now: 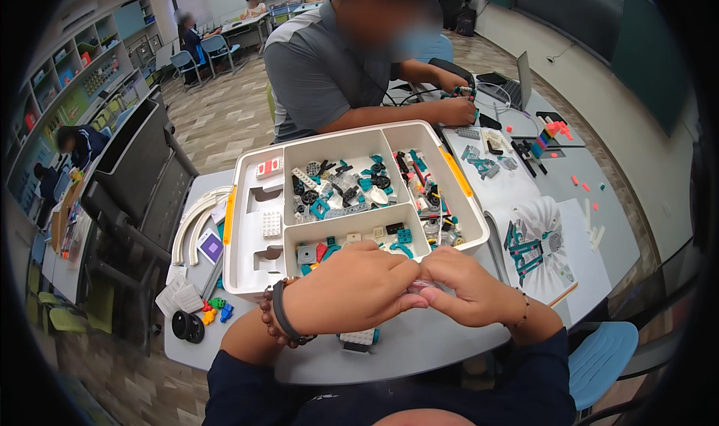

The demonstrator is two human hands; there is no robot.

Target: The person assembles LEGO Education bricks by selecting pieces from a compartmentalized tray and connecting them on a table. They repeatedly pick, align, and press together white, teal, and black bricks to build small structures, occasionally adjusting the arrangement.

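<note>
In front of my chest my left hand [352, 285] and my right hand [468, 287] meet, fingers closed. Between their fingertips shows a small clear, pinkish thing [424, 284]; my fingers cover most of it, so its kind cannot be told. Just beyond my hands stands a white sorting tray [262, 272] with compartments of teal, black, grey and clear building-brick parts. A white and grey brick assembly [359, 339] lies on the table below my left hand. To the right of my right hand lies an open instruction booklet [543, 265] with pictures of a teal model.
Across the grey table [404, 358] a co-worker's hands [454, 111] hold a small brick build. A laptop [517, 89] stands behind, beside a multicoloured brick stack [544, 139]. White curved pieces [191, 227], coloured small bricks [216, 310] and black wheels [187, 326] lie left.
</note>
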